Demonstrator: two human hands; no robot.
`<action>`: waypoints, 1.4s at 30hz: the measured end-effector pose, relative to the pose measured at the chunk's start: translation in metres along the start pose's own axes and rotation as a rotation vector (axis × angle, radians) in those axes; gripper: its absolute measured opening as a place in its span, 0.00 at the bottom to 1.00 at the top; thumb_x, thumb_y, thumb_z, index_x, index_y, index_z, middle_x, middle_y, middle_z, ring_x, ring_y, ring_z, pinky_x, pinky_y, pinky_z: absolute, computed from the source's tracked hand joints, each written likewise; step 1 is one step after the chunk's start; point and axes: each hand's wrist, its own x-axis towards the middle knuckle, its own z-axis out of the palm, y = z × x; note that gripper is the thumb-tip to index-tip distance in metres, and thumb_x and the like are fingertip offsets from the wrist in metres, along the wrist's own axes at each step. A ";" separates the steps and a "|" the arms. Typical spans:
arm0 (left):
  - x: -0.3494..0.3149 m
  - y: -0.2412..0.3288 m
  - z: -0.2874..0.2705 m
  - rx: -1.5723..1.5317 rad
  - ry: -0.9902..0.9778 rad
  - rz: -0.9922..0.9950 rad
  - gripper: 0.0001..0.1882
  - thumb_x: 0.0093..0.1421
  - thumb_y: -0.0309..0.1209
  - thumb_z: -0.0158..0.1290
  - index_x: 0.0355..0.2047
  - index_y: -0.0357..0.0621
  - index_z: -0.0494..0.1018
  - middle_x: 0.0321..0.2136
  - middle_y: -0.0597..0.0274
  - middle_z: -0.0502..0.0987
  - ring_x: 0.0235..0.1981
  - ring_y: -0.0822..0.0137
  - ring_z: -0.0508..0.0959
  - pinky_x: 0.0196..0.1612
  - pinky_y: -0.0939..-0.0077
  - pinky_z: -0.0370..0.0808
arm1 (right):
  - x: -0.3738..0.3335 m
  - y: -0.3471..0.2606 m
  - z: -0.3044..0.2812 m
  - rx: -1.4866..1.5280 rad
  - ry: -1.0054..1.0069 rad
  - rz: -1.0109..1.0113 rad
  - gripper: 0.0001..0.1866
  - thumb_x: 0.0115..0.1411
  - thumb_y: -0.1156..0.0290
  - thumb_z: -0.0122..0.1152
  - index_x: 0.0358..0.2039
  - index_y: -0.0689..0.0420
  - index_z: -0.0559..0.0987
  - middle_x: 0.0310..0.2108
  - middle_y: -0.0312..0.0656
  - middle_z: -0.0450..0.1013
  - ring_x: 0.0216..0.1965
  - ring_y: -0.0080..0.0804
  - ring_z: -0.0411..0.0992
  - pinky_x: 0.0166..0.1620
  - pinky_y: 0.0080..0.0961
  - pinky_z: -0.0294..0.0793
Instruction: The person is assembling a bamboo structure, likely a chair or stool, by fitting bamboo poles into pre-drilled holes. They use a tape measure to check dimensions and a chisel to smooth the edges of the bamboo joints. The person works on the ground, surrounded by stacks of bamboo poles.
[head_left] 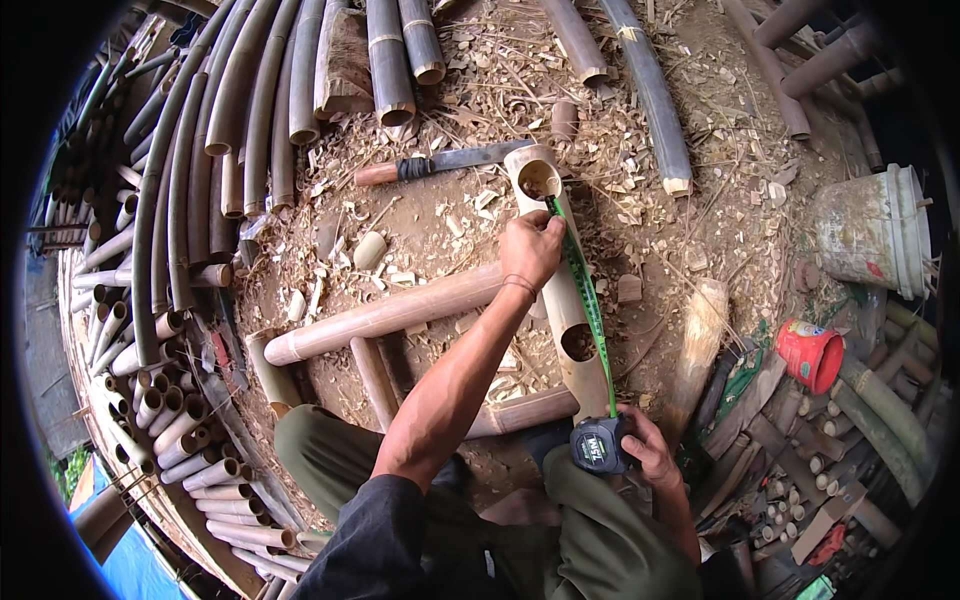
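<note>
Seemingly, a pale, holed bamboo pole straight ahead is being measured. Thin green tape is pinched by the left hand, its boxy black case gripped by the right hand; next, tautness is presumably needed.

Pale bamboo pole: two round holes cut in upper face, lying lengthwise. Tape measure: dark rounded case by pole's near end, green blade pulled out, running along pole to its far hole.
</note>
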 end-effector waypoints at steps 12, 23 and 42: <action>-0.001 0.006 -0.004 0.082 -0.021 0.076 0.16 0.60 0.38 0.57 0.34 0.33 0.81 0.19 0.57 0.79 0.18 0.72 0.77 0.24 0.74 0.74 | 0.026 0.027 -0.007 0.384 0.119 -0.093 0.43 0.63 0.33 0.41 0.65 0.55 0.59 0.40 0.51 0.73 0.33 0.39 0.78 0.36 0.37 0.81; 0.019 0.001 0.004 0.090 -0.003 0.094 0.19 0.59 0.39 0.58 0.41 0.33 0.80 0.28 0.48 0.83 0.28 0.66 0.82 0.33 0.72 0.78 | -0.009 0.005 -0.014 0.144 -0.139 0.240 0.39 0.59 0.48 0.50 0.61 0.66 0.63 0.49 0.51 0.73 0.47 0.36 0.73 0.54 0.30 0.69; 0.027 -0.013 0.001 0.147 0.155 0.180 0.30 0.49 0.44 0.67 0.50 0.45 0.73 0.26 0.57 0.76 0.28 0.60 0.78 0.33 0.65 0.75 | 0.017 0.001 0.024 -0.587 0.391 0.138 0.30 0.61 0.52 0.60 0.51 0.67 0.72 0.36 0.53 0.75 0.39 0.41 0.74 0.46 0.32 0.72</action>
